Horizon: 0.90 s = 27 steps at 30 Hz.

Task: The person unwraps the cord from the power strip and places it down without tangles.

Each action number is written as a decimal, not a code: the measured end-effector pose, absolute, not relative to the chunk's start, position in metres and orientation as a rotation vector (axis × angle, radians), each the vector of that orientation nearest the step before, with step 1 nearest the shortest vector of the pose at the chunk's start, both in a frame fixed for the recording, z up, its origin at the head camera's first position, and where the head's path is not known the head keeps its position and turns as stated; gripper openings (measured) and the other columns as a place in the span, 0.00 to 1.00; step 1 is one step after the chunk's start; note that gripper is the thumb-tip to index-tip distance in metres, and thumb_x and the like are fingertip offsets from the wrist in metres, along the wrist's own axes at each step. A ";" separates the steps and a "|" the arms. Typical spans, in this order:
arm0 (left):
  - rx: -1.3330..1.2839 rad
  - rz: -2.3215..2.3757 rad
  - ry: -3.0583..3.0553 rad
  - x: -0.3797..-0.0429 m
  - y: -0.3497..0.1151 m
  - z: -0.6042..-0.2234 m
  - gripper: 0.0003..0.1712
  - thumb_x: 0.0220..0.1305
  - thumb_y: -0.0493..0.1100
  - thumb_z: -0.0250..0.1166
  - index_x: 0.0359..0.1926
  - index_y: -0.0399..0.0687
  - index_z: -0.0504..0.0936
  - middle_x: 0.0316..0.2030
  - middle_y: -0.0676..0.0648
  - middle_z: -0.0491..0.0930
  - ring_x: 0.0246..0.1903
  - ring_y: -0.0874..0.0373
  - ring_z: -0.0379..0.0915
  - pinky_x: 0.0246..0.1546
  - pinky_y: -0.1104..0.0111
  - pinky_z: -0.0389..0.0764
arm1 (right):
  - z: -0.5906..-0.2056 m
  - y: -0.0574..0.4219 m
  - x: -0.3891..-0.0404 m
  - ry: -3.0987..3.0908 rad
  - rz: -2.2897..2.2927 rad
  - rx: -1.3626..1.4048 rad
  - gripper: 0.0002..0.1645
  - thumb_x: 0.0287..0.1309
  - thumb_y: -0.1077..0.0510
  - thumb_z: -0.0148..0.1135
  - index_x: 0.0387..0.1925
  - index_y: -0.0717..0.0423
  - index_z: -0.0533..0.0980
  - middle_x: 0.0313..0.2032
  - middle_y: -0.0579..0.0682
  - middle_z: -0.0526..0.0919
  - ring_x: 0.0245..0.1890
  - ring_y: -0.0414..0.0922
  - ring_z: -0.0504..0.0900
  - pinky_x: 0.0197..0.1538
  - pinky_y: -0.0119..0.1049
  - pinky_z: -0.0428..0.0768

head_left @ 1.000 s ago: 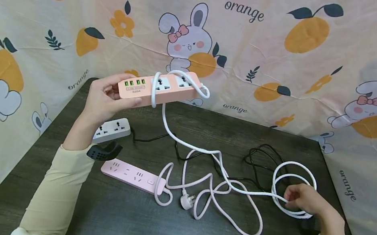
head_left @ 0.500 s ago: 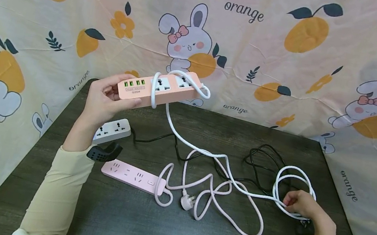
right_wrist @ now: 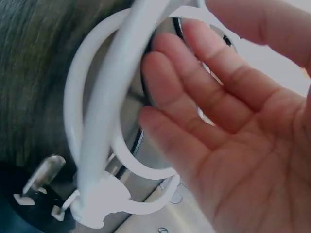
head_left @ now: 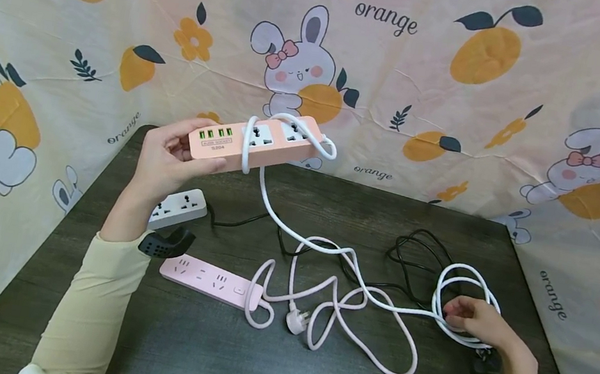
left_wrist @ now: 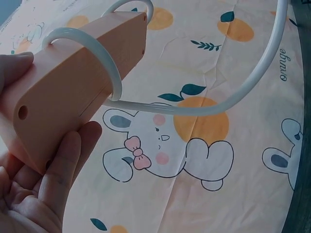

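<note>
My left hand (head_left: 168,148) grips the end of a peach power strip (head_left: 276,151), raised above the table, thumb on one side and fingers on the other. A loop of its white cord (left_wrist: 104,56) goes round the strip, and the rest hangs down and runs right. At the table's right, the cord lies in a coil (head_left: 456,272). My right hand (head_left: 480,320) is at this coil, its fingers (right_wrist: 180,92) loosely bent and apart from the thumb, with no cord enclosed. Near it, the white plug (right_wrist: 102,199) shows with metal prongs.
A white power strip (head_left: 180,208) with a black cord (head_left: 411,262) lies behind a pink power strip (head_left: 210,280). The pink strip's tangled cord (head_left: 405,338) and its plug (head_left: 296,321) cover the middle of the dark table (head_left: 226,370). A printed cloth (head_left: 398,72) hangs behind.
The right hand and the cord coil have shifted slightly toward the front, and the hand has edged left within the last half second. The left hand and the peach strip stay nearly still.
</note>
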State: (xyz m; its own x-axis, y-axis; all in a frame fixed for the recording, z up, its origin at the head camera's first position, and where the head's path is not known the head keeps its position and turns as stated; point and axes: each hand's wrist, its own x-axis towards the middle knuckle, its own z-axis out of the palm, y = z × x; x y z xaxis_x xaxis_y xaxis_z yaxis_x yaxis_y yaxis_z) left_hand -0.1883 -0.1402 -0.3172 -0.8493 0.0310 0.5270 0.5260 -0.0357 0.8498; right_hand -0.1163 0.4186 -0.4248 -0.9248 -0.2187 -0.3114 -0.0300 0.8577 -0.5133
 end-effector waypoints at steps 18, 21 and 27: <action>-0.595 -1.977 -1.880 -0.188 -0.137 -0.316 0.27 0.40 0.18 0.66 0.48 0.20 0.74 0.36 0.49 0.80 0.30 0.63 0.78 0.31 0.77 0.79 | -0.391 0.375 -0.126 2.821 -0.824 -0.295 0.10 0.57 0.60 0.63 0.39 0.63 0.77 0.33 0.49 0.82 0.32 0.36 0.78 0.33 0.31 0.77; -0.597 -1.982 -1.881 -0.187 -0.136 -0.316 0.27 0.40 0.18 0.66 0.48 0.20 0.74 0.36 0.49 0.80 0.30 0.63 0.78 0.30 0.77 0.79 | -0.386 0.364 -0.130 2.830 -0.851 -0.379 0.10 0.57 0.60 0.63 0.38 0.63 0.77 0.32 0.48 0.81 0.32 0.36 0.78 0.34 0.32 0.77; -0.605 -1.982 -1.877 -0.187 -0.136 -0.315 0.28 0.40 0.18 0.66 0.48 0.20 0.74 0.36 0.49 0.80 0.30 0.63 0.78 0.30 0.77 0.79 | -0.380 0.333 -0.142 2.842 -0.885 -0.489 0.10 0.58 0.58 0.63 0.38 0.60 0.78 0.32 0.45 0.81 0.33 0.37 0.78 0.40 0.37 0.78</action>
State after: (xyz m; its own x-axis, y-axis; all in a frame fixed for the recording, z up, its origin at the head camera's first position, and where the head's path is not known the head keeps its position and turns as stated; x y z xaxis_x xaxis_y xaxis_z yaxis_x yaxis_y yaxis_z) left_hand -0.1871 -0.1356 -0.3151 -0.8500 0.0418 0.5252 0.5221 -0.0659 0.8503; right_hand -0.1424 0.3332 -0.3800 -0.9398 -0.3410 -0.0227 -0.2679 0.7762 -0.5708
